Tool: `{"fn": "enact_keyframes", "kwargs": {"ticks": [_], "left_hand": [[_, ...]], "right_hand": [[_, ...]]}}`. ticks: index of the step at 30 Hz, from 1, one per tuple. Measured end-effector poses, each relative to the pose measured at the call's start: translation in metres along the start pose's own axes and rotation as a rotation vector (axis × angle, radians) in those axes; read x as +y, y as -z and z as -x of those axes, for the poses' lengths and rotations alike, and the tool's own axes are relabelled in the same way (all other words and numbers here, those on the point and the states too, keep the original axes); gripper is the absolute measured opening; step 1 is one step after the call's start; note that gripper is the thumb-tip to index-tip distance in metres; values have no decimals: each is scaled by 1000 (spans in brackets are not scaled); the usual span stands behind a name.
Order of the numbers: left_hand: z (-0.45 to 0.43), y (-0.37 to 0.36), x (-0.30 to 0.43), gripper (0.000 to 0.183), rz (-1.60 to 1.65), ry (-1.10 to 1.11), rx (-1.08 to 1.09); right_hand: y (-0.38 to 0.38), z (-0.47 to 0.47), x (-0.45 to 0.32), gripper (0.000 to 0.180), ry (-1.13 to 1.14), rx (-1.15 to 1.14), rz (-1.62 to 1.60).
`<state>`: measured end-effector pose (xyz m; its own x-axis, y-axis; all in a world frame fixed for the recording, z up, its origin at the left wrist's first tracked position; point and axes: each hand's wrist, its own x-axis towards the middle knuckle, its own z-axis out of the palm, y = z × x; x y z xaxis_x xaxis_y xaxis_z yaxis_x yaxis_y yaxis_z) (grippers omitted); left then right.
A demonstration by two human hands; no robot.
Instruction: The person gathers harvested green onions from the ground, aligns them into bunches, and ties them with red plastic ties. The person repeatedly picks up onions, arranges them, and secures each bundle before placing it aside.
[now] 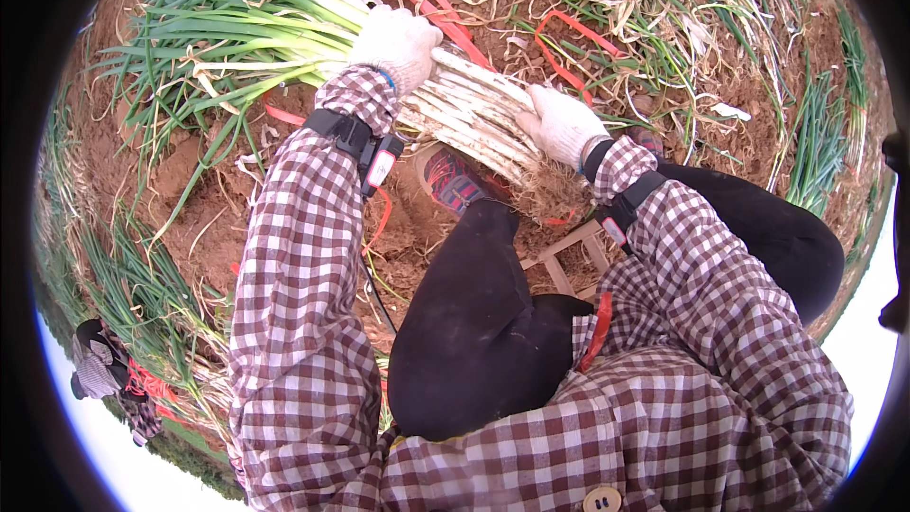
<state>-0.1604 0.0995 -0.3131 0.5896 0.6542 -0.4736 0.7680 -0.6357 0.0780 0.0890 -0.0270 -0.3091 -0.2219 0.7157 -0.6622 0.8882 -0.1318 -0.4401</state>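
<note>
A thick bundle of green onions [473, 110] lies across in front of me, with its green tops to the left and its roots to the right. My left hand [398, 46], in a white knit glove, grips the bundle where the leaves turn pale. My right hand [563, 124], gloved as well, rests against the white stalks near the root end; its fingertips touch them, and whether they close round any is hard to tell. The matted roots [551, 188] hang just below my right hand. Red plastic ribbon [455, 28] passes behind the bundle beside my left hand.
Onion leaves and dry husks [640, 35] litter the brown soil. More onions lie in piles at the left [146, 291] and right [817, 142]. A wooden frame [569, 256] stands by my knees. Another person [106, 370] is at the far lower left.
</note>
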Motion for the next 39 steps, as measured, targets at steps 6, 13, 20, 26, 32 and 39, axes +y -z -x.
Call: {"fn": "enact_keyframes", "kwargs": {"ticks": [6, 13, 20, 26, 32, 39], "left_hand": [[-2, 17, -12, 44, 186, -44, -103], [-2, 27, -12, 56, 192, -84, -132], [-3, 32, -7, 62, 172, -2, -121], [-7, 32, -3, 66, 155, 1, -121], [-18, 20, 0, 60, 145, -7, -120], [-29, 30, -4, 55, 189, -29, -285]], "right_hand": [[-1, 5, 6, 42, 33, 29, 51], [-9, 18, 10, 55, 166, 204, 95], [2, 23, 2, 48, 151, 190, 72], [5, 18, -3, 47, 84, 87, 129], [0, 8, -24, 66, 51, -17, 359], [-3, 13, -55, 142, -255, -299, 321]]}}
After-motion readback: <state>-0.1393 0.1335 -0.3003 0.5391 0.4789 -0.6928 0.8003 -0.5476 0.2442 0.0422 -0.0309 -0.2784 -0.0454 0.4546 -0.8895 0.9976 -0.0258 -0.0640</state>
